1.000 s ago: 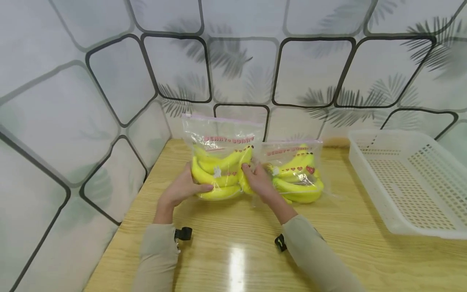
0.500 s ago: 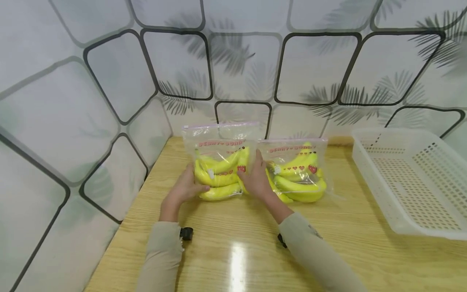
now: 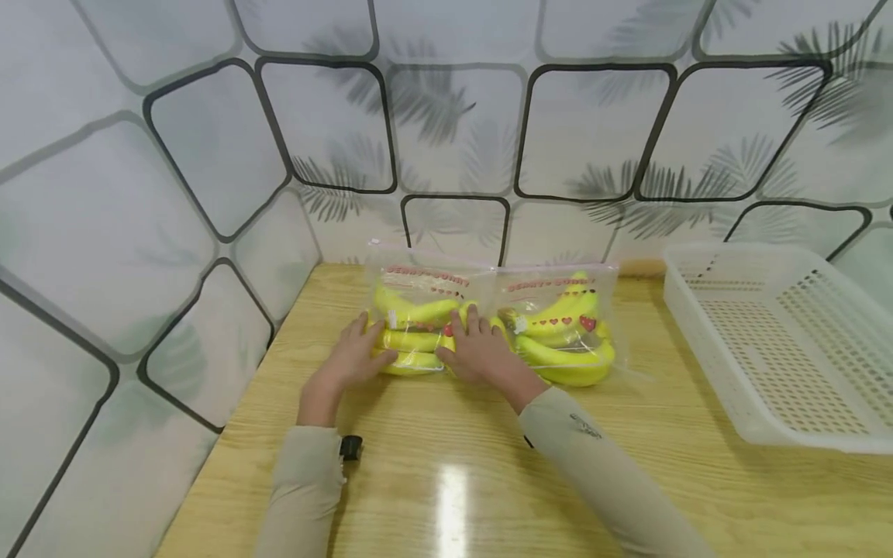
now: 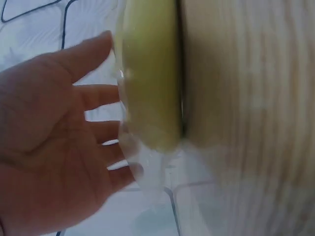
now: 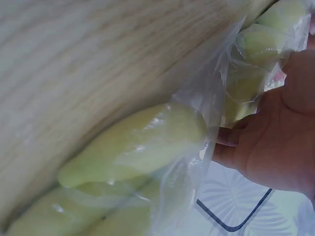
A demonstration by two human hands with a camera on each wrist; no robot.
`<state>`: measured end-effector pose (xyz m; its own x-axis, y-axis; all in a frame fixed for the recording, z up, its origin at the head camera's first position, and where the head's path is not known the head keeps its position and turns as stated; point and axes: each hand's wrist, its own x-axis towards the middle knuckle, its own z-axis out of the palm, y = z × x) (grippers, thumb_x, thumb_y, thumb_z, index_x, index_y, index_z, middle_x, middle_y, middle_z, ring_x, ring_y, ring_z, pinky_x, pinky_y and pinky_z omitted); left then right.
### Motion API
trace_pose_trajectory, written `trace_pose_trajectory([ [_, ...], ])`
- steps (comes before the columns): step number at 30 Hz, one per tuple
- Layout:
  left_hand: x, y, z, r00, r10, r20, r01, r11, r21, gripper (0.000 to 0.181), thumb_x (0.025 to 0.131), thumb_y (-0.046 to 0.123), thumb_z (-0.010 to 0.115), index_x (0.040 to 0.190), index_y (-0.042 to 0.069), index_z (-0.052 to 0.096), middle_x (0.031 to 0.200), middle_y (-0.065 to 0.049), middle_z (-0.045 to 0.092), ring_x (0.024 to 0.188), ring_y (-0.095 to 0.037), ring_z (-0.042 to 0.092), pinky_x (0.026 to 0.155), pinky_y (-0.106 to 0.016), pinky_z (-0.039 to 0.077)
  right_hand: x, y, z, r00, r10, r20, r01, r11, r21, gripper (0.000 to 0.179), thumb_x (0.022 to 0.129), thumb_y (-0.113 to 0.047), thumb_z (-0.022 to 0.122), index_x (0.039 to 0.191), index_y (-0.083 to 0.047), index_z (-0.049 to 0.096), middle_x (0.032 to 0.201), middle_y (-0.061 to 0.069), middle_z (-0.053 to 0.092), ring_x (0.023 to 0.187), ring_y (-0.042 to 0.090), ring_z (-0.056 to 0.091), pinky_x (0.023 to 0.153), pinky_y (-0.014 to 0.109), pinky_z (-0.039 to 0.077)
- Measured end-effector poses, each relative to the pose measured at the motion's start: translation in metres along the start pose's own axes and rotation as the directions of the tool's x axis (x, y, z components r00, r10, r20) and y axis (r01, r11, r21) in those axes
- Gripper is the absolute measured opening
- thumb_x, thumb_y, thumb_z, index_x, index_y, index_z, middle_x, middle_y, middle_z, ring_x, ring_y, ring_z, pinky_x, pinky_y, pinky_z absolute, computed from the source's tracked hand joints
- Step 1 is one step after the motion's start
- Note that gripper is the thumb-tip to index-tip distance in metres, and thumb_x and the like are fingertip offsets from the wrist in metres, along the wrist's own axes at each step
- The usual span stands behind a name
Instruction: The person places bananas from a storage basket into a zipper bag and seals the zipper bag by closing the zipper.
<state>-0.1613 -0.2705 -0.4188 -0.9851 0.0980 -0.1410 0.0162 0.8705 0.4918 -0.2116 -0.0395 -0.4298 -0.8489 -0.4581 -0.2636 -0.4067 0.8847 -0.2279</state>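
Two clear zip bags of yellow bananas stand side by side against the wall, with red lettering on them. My left hand (image 3: 349, 358) touches the left end of the left bag (image 3: 436, 267), its fingers extended. In the left wrist view, those fingers (image 4: 103, 96) lie along the plastic beside a banana (image 4: 150, 73). My right hand (image 3: 481, 349) rests on the right part of the same bag, fingers spread and covering some bananas. Just to its right is the right bag (image 3: 558, 291), untouched as far as the head view shows. The right wrist view shows a bagged banana (image 5: 138, 142) near the hand.
A white perforated plastic basket (image 3: 705, 349) stands at the right of the wooden table (image 3: 405, 480). A patterned wall covering (image 3: 453, 132) rises behind and on the left.
The left bag has come down from a raised, tilted position and now stands lower beside the right bag. My right hand has gone from gripping its side to lying spread on its front.
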Motion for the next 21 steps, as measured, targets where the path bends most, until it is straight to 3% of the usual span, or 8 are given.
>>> trace_pose_trajectory([
  [3, -0.003, 0.005, -0.001, 0.997, -0.042, 0.069, 0.037, 0.996, 0.081, 0.070, 0.103, 0.037, 0.050, 0.156, 0.000, 0.023, 0.161, -0.031, 0.004, 0.146, -0.053, 0.009, 0.114, -0.067, 0.017, 0.001, -0.004, -0.003, 1.000, -0.009, 0.016, 0.010, 0.999, -0.040, 0.079, 0.103, -0.057, 0.031, 0.160, -0.010, 0.002, 0.163, 0.024, -0.002, 0.150, 0.041, 0.011, 0.120, 0.056, 0.014],
  [6, -0.006, 0.012, -0.005, 0.996, -0.067, 0.057, 0.061, 0.993, 0.101, 0.075, 0.100, 0.036, 0.057, 0.157, 0.003, 0.021, 0.160, -0.032, 0.009, 0.145, -0.053, 0.012, 0.112, -0.067, 0.020, 0.001, -0.004, -0.005, 0.999, -0.027, 0.028, 0.029, 0.996, -0.082, 0.079, 0.102, -0.058, 0.034, 0.161, -0.012, 0.007, 0.163, 0.025, 0.002, 0.149, 0.042, 0.012, 0.119, 0.058, 0.013],
  [10, -0.003, 0.018, -0.008, 0.999, 0.032, 0.040, -0.037, 0.990, 0.138, 0.084, 0.095, 0.031, 0.066, 0.158, 0.006, 0.018, 0.161, -0.030, 0.007, 0.147, -0.050, 0.008, 0.115, -0.064, 0.020, 0.005, -0.002, -0.010, 0.998, -0.071, 0.001, 0.070, 0.992, -0.107, 0.082, 0.097, -0.061, 0.047, 0.159, -0.015, 0.020, 0.163, 0.023, 0.008, 0.148, 0.045, 0.013, 0.117, 0.062, 0.016],
  [13, 0.004, 0.020, -0.009, 0.990, 0.093, 0.101, -0.111, 0.977, 0.181, 0.085, 0.095, 0.037, 0.065, 0.159, 0.008, 0.016, 0.164, -0.024, 0.000, 0.148, -0.048, 0.002, 0.115, -0.065, 0.016, 0.011, -0.002, -0.012, 0.990, -0.136, -0.048, 0.131, 0.986, -0.099, 0.089, 0.092, -0.062, 0.056, 0.160, -0.016, 0.019, 0.165, 0.019, 0.006, 0.149, 0.045, 0.009, 0.115, 0.065, 0.016],
  [17, 0.018, 0.017, -0.011, 0.977, 0.032, 0.210, -0.080, 0.972, 0.220, 0.087, 0.096, 0.054, 0.056, 0.160, 0.012, 0.015, 0.165, -0.019, 0.000, 0.149, -0.047, -0.001, 0.112, -0.071, 0.014, 0.019, -0.003, -0.010, 0.981, -0.196, -0.001, 0.196, 0.980, -0.039, 0.099, 0.092, -0.064, 0.054, 0.161, -0.017, 0.000, 0.166, 0.014, -0.004, 0.151, 0.040, 0.002, 0.116, 0.065, 0.014],
  [21, 0.029, 0.013, -0.010, 0.971, -0.017, 0.237, -0.048, 0.964, 0.263, 0.076, 0.101, 0.057, 0.041, 0.160, 0.015, 0.016, 0.166, -0.017, 0.002, 0.149, -0.047, 0.004, 0.109, -0.074, 0.018, 0.027, -0.003, -0.011, 0.977, -0.200, 0.070, 0.198, 0.980, 0.035, 0.099, 0.093, -0.063, 0.052, 0.160, -0.020, -0.006, 0.166, 0.011, -0.008, 0.152, 0.037, 0.000, 0.115, 0.065, 0.018],
])
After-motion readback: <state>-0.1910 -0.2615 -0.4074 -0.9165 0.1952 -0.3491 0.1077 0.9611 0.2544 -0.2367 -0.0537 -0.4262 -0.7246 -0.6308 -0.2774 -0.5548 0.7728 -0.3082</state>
